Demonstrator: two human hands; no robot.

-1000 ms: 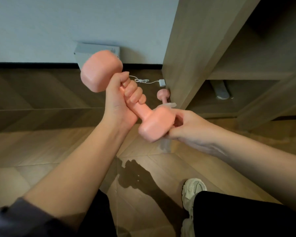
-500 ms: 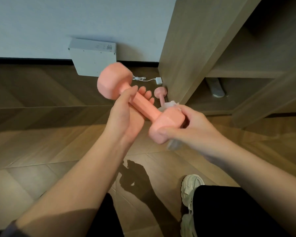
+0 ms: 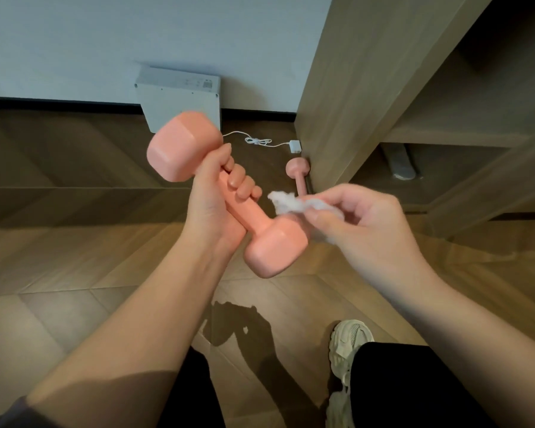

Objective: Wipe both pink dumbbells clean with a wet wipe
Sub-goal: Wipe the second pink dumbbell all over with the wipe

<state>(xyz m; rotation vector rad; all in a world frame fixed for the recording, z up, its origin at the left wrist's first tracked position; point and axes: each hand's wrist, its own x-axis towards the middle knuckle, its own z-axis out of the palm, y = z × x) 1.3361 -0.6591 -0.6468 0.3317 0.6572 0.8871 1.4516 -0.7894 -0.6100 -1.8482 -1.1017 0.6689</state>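
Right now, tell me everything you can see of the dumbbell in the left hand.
The pink dumbbell has two blocky, faceted heads joined by a round handle, all smooth and matte. It is in the air, tilted, one head upper left, the other lower right. The left hand grips the handle. The right hand pinches a crumpled wet wipe by the lower head; contact is unclear.

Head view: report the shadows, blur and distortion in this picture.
Head view: the pink hex-ended dumbbell casts a hard dark shadow on the glossy wooden floor; the crumpled white wet wipe in the right hand looks smeared; the wide lens leans the tall wooden cabinet's edges.
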